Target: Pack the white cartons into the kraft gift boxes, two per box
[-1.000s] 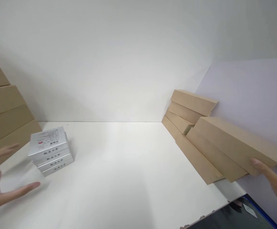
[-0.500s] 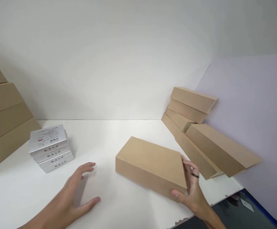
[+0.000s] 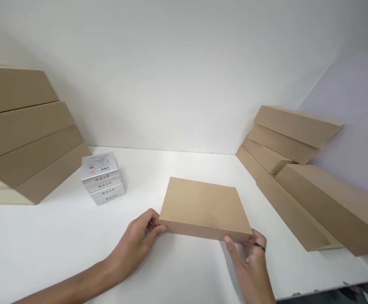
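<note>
A flat brown cardboard box [image 3: 204, 204] is in the middle of the head view, its long near side towards me. My left hand [image 3: 141, 238] grips its near left corner, thumb on the front and the other fingers partly hidden at the side. At the near right corner my right hand [image 3: 250, 261], with a dark ring on one finger, is closed on the box, its thumb against the front face and fingers behind the corner. The box looks slightly raised at its near edge, though I cannot tell whether it rests on the table.
On the white table [image 3: 44, 249], a stack of silver printed boxes [image 3: 103, 179] stands left. Larger brown boxes [image 3: 28, 122] are piled at far left. Several brown cardboard boxes [image 3: 298, 131] lean in an uneven pile at right, by the side wall. A white wall [image 3: 171, 76] closes the back.
My left hand has come in from the left and taken the box's near left corner. The box has turned squarer to me, still in my right hand. The view has shifted left.
</note>
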{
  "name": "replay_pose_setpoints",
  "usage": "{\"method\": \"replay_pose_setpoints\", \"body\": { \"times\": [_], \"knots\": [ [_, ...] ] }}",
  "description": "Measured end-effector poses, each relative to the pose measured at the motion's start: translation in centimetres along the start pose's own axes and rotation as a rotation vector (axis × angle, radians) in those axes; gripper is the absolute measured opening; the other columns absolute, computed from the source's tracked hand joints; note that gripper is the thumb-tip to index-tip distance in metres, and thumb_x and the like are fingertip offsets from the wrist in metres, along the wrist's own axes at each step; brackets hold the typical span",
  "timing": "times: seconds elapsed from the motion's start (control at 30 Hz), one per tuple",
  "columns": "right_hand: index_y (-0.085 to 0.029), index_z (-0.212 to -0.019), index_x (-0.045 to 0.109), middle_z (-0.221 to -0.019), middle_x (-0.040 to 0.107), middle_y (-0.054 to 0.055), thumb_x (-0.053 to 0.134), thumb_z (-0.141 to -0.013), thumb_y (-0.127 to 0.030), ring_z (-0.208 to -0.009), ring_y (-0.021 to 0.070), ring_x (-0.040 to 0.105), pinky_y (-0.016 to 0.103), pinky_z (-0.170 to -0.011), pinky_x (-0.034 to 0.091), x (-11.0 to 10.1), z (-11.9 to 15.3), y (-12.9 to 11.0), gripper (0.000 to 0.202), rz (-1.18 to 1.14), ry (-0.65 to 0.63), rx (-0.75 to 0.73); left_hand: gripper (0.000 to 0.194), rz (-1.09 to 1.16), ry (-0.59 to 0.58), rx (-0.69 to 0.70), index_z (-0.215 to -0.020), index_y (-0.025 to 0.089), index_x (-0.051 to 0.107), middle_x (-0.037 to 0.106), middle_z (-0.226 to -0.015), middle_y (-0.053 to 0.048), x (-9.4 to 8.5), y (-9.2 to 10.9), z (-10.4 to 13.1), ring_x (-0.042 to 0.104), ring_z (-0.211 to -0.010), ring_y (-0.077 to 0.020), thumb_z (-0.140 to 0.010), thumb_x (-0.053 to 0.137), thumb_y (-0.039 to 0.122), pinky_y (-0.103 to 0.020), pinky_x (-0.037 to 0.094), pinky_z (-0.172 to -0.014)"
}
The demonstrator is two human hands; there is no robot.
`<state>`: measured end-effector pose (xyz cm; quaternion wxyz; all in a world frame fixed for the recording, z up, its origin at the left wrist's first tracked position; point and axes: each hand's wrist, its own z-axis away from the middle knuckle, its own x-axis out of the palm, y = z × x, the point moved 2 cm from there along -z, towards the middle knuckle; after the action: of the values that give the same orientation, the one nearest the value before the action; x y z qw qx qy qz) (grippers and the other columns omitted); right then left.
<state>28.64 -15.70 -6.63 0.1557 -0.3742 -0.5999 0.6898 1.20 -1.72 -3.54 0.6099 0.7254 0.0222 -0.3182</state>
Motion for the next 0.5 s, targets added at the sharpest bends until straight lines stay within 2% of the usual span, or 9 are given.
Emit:
{"method": "replay_pose_setpoints", "body": {
  "times": [0.1, 0.23, 0.33, 0.43, 0.5],
  "knots": [
    [-0.026, -0.126, 0.037, -0.121, 0.050, 0.011, 0.071, -0.070, -0.079, -0.115, 0.0307, 0.054, 0.048, -0.101, 0.049, 0.1, -0.3, 0.6, 0.085, 0.042, 0.032, 0.033, 0.028, -0.009, 0.006, -0.013, -0.079, 0.026, 0.046, 0.061, -0.077, -0.002, 0.2, 0.2, 0.6, 0.055, -0.074, -0.0229, -0.092, 0.051, 0.050, -0.037, 0.047, -0.067],
    [-0.026, -0.118, 0.035, -0.107, 0.045, 0.006, 0.072, -0.064, -0.082, -0.097, 0.0260, 0.054, 0.043, -0.085, 0.054, -0.5, -0.9, 2.0, 0.086, 0.093, 0.046, 0.057, 0.024, -0.013, -0.025, -0.007, -0.082, 0.027, 0.043, 0.062, -0.081, -0.002, 0.0, 0.3, 1.0, 0.055, -0.076, -0.0232, -0.095, 0.048, 0.047, -0.037, 0.045, -0.068],
    [-0.025, -0.114, 0.037, -0.109, 0.043, 0.008, 0.074, -0.062, -0.081, -0.090, 0.0248, 0.053, 0.046, -0.084, 0.055, -0.4, -0.9, 2.4, 0.085, 0.118, 0.057, 0.051, 0.023, -0.029, -0.017, 0.015, -0.080, 0.027, 0.041, 0.060, -0.079, -0.002, 0.1, 0.4, 0.9, 0.055, -0.074, -0.0232, -0.094, 0.048, 0.045, -0.038, 0.046, -0.067],
    [-0.023, -0.120, 0.039, -0.135, 0.037, 0.017, 0.071, -0.063, -0.081, -0.110, 0.0305, 0.057, 0.052, -0.104, 0.049, 0.4, -1.7, 0.9, 0.087, 0.088, 0.033, 0.015, 0.021, -0.054, -0.021, 0.033, -0.079, 0.028, 0.042, 0.060, -0.078, -0.003, 0.9, 0.9, 1.5, 0.055, -0.071, -0.0237, -0.093, 0.049, 0.041, -0.040, 0.047, -0.065],
    [-0.026, -0.133, 0.036, -0.150, 0.034, 0.016, 0.065, -0.070, -0.080, -0.130, 0.0314, 0.051, 0.048, -0.113, 0.045, 0.6, -3.5, -1.4, 0.088, 0.033, -0.045, -0.039, 0.016, -0.037, -0.164, 0.102, -0.081, 0.030, 0.050, 0.062, -0.080, -0.004, 1.5, 2.1, 2.6, 0.058, -0.070, -0.0250, -0.091, 0.053, 0.042, -0.040, 0.048, -0.060]
  ]
}}
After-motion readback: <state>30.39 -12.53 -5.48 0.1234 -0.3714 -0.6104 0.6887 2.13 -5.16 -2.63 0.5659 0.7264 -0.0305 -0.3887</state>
